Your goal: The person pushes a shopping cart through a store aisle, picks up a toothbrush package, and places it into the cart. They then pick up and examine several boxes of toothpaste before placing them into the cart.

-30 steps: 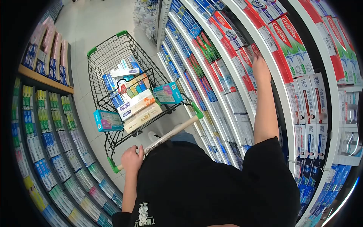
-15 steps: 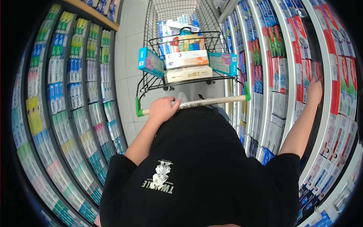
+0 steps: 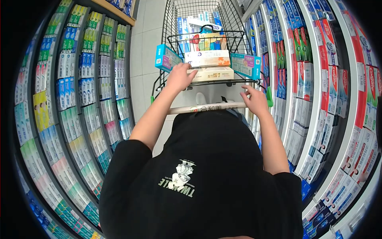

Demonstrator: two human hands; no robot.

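Observation:
My left hand (image 3: pixel 182 77) reaches past the handle into the cart's child-seat area, its thumb and fingers apart at the left end of a cream-coloured box (image 3: pixel 215 74). Just behind that box lies a white box with an orange pattern (image 3: pixel 207 58). A teal box (image 3: pixel 166 57) leans at the left beside my fingertips, and another teal box (image 3: pixel 246 66) leans on the right side. My right hand (image 3: pixel 255 100) hovers at the right end of the cart handle (image 3: pixel 215 107), fingers spread and loosely bent, with nothing in it.
The shopping cart (image 3: pixel 163 30) stands ahead, with several more boxes (image 3: pixel 199 26) in its basket. Shelves of toothbrush packs (image 3: pixel 85 67) line the left side. Shelves of toothpaste boxes (image 3: pixel 334 79) run close along the right. Pale floor tiles (image 3: pixel 145 49) show beside the cart.
My right hand has come away from the toothpaste shelf to the handle's right end. My left hand has let go of the handle and moved forward to the boxes. The view has shifted slightly.

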